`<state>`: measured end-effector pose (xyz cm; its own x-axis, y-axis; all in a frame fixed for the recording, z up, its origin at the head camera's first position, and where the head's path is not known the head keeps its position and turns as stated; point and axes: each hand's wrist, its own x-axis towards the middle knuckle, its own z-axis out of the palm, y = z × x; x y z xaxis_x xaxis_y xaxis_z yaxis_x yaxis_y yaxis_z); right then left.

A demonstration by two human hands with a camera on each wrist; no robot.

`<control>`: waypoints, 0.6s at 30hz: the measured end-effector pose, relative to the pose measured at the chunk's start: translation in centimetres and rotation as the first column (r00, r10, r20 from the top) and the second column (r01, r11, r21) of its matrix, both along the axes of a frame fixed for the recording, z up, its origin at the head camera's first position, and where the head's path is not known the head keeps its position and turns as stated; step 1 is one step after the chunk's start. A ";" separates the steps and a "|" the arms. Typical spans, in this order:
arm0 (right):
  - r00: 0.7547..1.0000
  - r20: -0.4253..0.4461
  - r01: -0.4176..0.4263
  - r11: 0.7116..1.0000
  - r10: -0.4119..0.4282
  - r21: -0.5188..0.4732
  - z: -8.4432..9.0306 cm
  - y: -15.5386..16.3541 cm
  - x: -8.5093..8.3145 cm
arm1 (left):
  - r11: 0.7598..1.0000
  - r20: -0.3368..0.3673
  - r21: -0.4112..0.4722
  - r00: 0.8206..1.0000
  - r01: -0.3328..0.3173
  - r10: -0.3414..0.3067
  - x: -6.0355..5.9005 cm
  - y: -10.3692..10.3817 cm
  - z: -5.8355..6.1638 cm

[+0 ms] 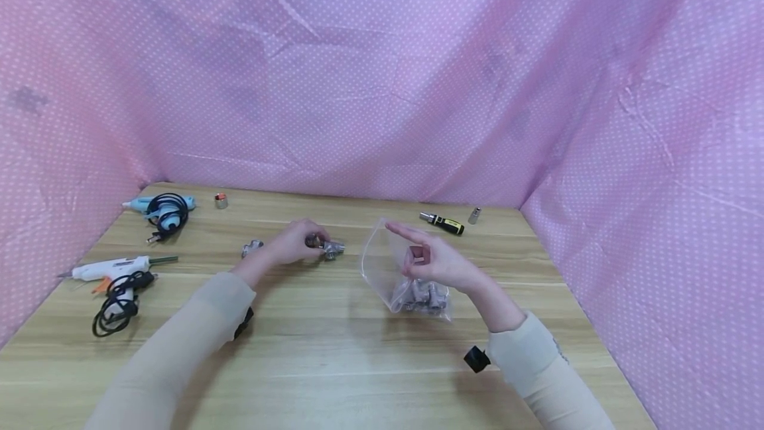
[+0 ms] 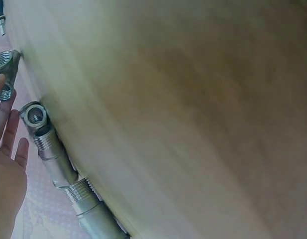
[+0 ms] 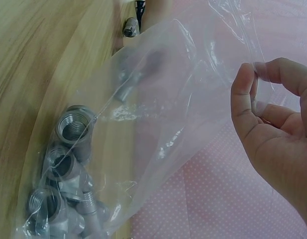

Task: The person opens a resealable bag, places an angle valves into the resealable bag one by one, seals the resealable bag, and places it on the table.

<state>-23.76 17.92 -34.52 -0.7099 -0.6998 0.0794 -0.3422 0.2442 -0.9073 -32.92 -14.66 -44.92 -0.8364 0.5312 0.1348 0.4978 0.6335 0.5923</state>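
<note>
My left hand (image 1: 296, 241) reaches over the middle of the wooden table (image 1: 334, 363) and pinches a threaded metal fitting (image 1: 327, 247). In the left wrist view a fingertip lies on a short fitting (image 2: 7, 67), and a long threaded fitting (image 2: 52, 153) lies beside my straight fingers (image 2: 9, 144). Another fitting (image 1: 253, 247) sits just left of that hand. My right hand (image 1: 431, 261) pinches the rim of a clear plastic bag (image 3: 158, 119) between thumb and forefinger (image 3: 243, 104). Several metal fittings (image 3: 63, 164) lie at the bag's bottom (image 1: 420, 297).
A blue glue gun (image 1: 161, 208) and a white glue gun (image 1: 113, 269) with a black cord (image 1: 119, 300) lie at the left. A small metal ring (image 1: 221, 201), a black-and-yellow screwdriver (image 1: 442, 222) and a small metal piece (image 1: 474, 215) lie at the back. Pink cloth walls enclose the table.
</note>
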 end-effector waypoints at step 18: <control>0.998 -0.007 0.055 0.996 -0.055 0.071 1.9 -0.7 1.3 | 0.983 0.011 0.170 0.998 -0.064 0.064 1.6 -0.6 3.8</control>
<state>-22.49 17.23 -32.61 -0.7472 -0.6637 0.0343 -0.3310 0.3269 -0.8852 -31.29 -15.24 -41.08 -0.8690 0.4462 0.2139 0.4558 0.5535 0.6971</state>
